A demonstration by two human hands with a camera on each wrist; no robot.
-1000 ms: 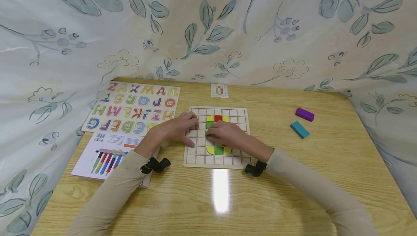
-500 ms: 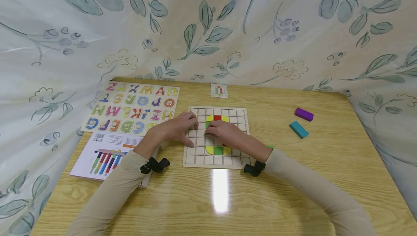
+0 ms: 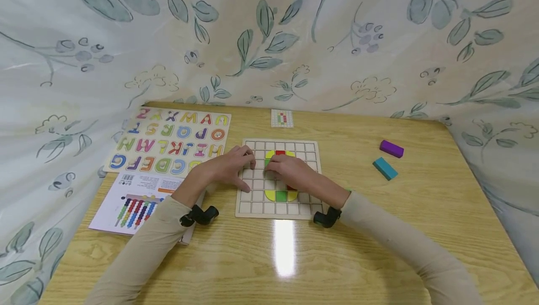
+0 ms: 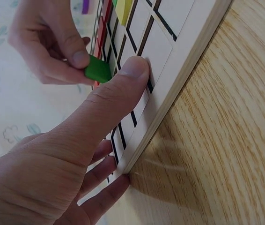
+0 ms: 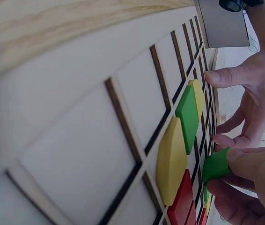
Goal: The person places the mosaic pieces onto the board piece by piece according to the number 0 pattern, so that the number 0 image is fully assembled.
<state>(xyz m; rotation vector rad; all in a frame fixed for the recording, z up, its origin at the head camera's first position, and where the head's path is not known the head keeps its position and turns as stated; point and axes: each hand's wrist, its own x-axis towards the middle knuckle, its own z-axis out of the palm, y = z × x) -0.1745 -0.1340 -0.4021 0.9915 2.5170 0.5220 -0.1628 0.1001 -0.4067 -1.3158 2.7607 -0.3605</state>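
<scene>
A square wooden grid board (image 3: 258, 207) lies in the middle of the table. My left hand (image 3: 230, 167) rests at its left side, the thumb pressing on top and the fingertips touching the edge. My right hand (image 3: 290, 170) is over the board and pinches a green square tile (image 5: 216, 164) between thumb and fingers. The tile is tilted just above the grid, and whether it touches cannot be told. Yellow rounded tiles (image 5: 172, 161), a green tile (image 5: 187, 117) and red tiles (image 5: 181, 199) sit in the cells around it. The right hand hides part of the pattern in the head view.
A wooden alphabet board (image 3: 168, 141) and a white box (image 3: 105, 211) with a bead picture lie at left. A small pattern card (image 3: 282, 118) is behind the grid. At right are a purple block (image 3: 391, 148) and a teal block (image 3: 385, 168).
</scene>
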